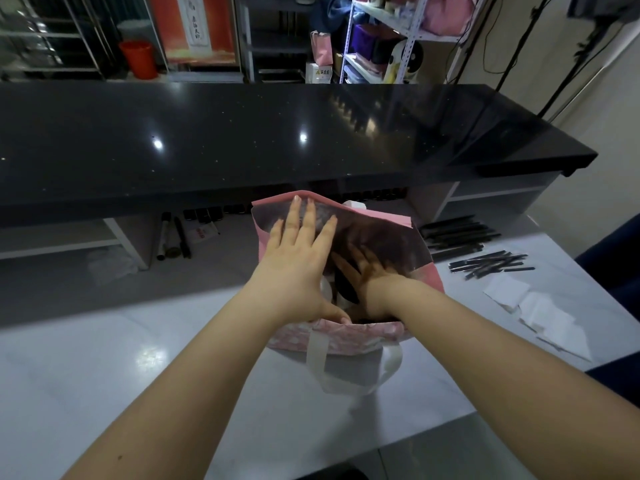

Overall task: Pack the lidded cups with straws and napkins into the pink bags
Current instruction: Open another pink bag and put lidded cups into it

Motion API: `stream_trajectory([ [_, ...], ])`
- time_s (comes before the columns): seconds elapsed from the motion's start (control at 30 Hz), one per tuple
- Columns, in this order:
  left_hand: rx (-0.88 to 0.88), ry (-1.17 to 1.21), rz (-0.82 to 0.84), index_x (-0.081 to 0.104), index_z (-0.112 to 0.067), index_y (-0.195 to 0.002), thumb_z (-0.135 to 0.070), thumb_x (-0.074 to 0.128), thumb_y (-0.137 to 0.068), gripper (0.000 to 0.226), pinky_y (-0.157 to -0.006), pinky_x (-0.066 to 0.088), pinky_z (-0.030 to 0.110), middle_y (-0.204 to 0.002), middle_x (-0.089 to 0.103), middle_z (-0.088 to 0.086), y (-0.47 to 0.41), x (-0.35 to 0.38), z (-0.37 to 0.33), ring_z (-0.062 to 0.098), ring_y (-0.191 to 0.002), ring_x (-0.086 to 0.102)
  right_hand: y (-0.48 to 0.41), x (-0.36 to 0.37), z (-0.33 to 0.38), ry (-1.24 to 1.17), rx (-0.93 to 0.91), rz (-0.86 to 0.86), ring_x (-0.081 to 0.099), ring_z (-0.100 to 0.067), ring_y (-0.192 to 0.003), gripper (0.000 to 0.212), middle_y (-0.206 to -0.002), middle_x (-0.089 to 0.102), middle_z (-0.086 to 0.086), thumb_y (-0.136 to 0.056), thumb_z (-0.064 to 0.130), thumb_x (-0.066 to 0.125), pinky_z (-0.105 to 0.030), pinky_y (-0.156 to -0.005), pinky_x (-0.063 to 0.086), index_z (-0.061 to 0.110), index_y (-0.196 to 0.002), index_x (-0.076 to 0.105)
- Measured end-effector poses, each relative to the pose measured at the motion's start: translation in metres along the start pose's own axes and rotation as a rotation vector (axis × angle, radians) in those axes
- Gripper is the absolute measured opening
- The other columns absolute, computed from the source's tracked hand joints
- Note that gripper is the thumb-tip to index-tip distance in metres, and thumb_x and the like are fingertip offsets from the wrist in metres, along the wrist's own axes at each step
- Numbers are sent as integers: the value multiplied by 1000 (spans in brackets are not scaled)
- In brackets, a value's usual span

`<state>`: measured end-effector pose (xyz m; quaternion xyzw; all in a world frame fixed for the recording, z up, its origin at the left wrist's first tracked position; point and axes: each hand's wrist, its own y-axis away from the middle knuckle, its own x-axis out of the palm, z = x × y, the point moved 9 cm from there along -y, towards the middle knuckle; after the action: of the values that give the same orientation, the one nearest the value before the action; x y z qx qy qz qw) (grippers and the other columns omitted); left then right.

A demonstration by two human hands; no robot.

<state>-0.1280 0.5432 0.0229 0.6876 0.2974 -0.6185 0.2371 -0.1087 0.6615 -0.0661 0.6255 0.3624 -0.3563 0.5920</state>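
While the left hand (298, 268) lies spread over the mouth of the pink bag (346, 336), the right hand (374, 278) is sunk into the bag about to the wrist.

Bag: upright on the white table (104, 358), at scene centre, toward the table's far edge. Mouth wide open. 2 white handles (317, 355) hang down its near wall.

Left hand: open flat, 4 fingers straight and fanned, tips reaching the inner lining of the far wall, thumb resting on the near rim. It grips nothing.

Right hand: inside the bag toward its right side, in shadow. Fingers look extended and splayed, pointing far and down. Cannot tell whether they touch or hold anything.

Between the 2 hands, low in the bag: 1 dark rounded shape (346, 289), with a pale shape (327, 289) just left of it. Both are too dim to identify.

Right of the bag, on the table: a loose pile of black straws (491, 265). Farther back lies a tidier row of longer black sticks (457, 233). On the near side of the pile, several white napkins (543, 313) overlap one another, well apart from the bag.

Beyond the table: a glossy black counter (242, 133) spans the scene from left to right. On the shelf beneath it, at left, lie a few markers (173, 237). Past the counter stand a red bucket (138, 58) at left and metal shelving (398, 36) at right.
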Motion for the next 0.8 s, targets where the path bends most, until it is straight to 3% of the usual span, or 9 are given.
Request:
stream_trajectory([
  [0.13,-12,-55,4,-18,-21,-152,-83,65,-56,141,-117,-13,52,-154,-35,16,4,5,-1,31,-136,-44,-4,18,1,-19,-16,3,-37,-26,-140,108,-149,-45,0,-82,73,50,-56,-117,-6,39,-144,-31],
  [0.3,-29,-58,-13,-14,-22,-153,-82,63,-61,134,-119,-8,54,-157,-30,14,9,2,-3,31,-138,-39,-1,17,1,-18,-23,17,-36,-25,-140,110,-149,-45,0,-82,71,52,-54,-117,-10,38,-144,-32],
  [0.37,-43,-34,-43,-8,-22,-155,-77,62,-69,124,-120,-1,53,-161,-18,11,9,-7,-2,31,-144,-30,5,-2,1,-77,-61,56,-21,-25,-147,109,-157,-31,2,-83,63,60,-49,-119,0,39,-148,-24],
  [0.43,-57,7,-84,3,-22,-156,-66,60,-80,105,-121,8,51,-164,2,8,8,-20,1,29,-149,-14,16,-36,-2,-264,-105,19,19,-24,-146,104,-163,7,3,-82,50,70,-37,-113,29,43,-151,-8],
  [0.5,-64,21,-127,18,-23,-153,-54,59,-87,84,-117,21,49,-157,28,5,6,-34,1,27,-149,10,36,-74,-10,-444,-121,-122,56,-11,-108,87,-141,48,7,-84,38,71,-21,-80,49,48,-149,15],
  [0.57,-63,-15,-170,33,-27,-147,-49,58,-89,67,-108,31,45,-143,46,1,4,-47,-5,25,-137,33,62,-99,-21,-530,-102,-303,59,-2,-80,61,-112,63,12,-84,35,71,-20,-62,49,50,-135,41],
  [0.67,-26,-11,-207,47,-29,-136,-44,54,-92,47,-98,36,43,-128,56,-3,-4,-58,-29,23,-123,45,104,-108,-41,-683,-67,-601,58,-2,-88,33,-95,62,18,-83,29,72,-27,-75,51,43,-112,61],
  [0.8,49,77,-250,54,-27,-130,-37,51,-93,39,-96,38,41,-122,59,-2,-26,-62,-85,25,-116,48,151,-82,-91,-668,76,-831,54,-5,-100,26,-101,62,16,-85,23,70,-27,-83,48,30,-109,66],
])
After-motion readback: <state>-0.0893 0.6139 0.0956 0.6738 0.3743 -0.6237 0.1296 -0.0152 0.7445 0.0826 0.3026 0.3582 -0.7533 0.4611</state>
